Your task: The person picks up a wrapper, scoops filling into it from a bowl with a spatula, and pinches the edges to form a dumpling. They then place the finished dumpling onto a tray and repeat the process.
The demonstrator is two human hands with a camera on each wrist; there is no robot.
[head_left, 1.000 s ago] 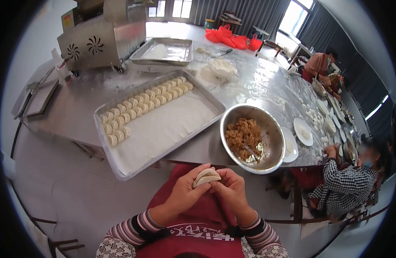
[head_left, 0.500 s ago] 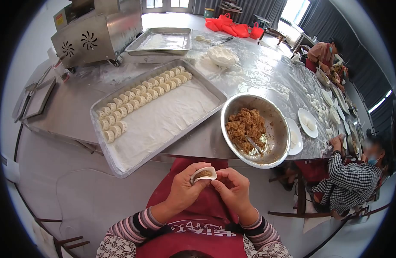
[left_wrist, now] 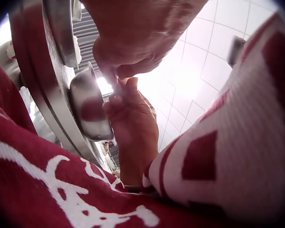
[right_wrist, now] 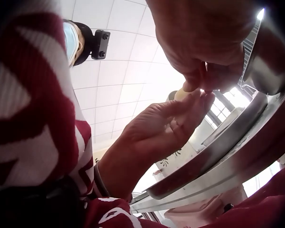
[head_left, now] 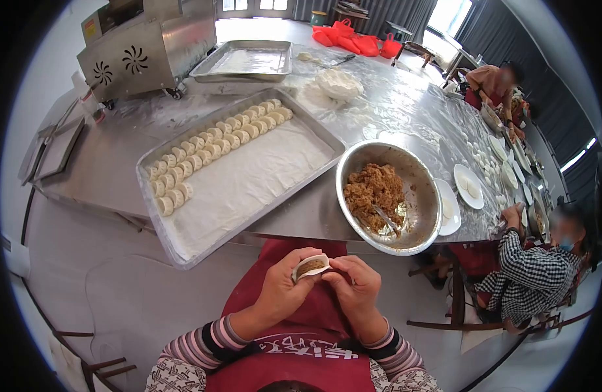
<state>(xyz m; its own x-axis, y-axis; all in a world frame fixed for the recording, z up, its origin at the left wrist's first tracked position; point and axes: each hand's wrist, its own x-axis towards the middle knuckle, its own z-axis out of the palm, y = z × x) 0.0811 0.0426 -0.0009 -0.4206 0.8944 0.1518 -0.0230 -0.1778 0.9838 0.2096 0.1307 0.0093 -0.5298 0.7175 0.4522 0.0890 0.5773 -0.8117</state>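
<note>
In the head view a dumpling (head_left: 310,266), a round white wrapper folded partway up around brown filling, is held in front of the apron. My left hand (head_left: 283,279) cups it, fingers and thumb curled about its left side. Thumb and fingers of my right hand (head_left: 355,285) pinch the wrapper's right edge. Brown filling shows through the opening on top. Both wrist views look up from below: the left hand (right_wrist: 154,128) shows a sliver of pale wrapper (right_wrist: 182,94) above it, and the right hand (left_wrist: 132,126) meets the other at the fingertips.
A lined metal tray (head_left: 249,189) bears rows of finished dumplings (head_left: 209,151). Beside it, a steel bowl (head_left: 426,186) holds brown filling (head_left: 374,193) and a spoon. White plates (head_left: 468,186), a flour heap (head_left: 339,85) and a steel machine (head_left: 141,55) stand farther off. Other people sit at right.
The wrapper was folded nearly over a second ago; now its opening faces up and shows more filling. The right fingers have shifted slightly along its edge. The head view has tilted a little.
</note>
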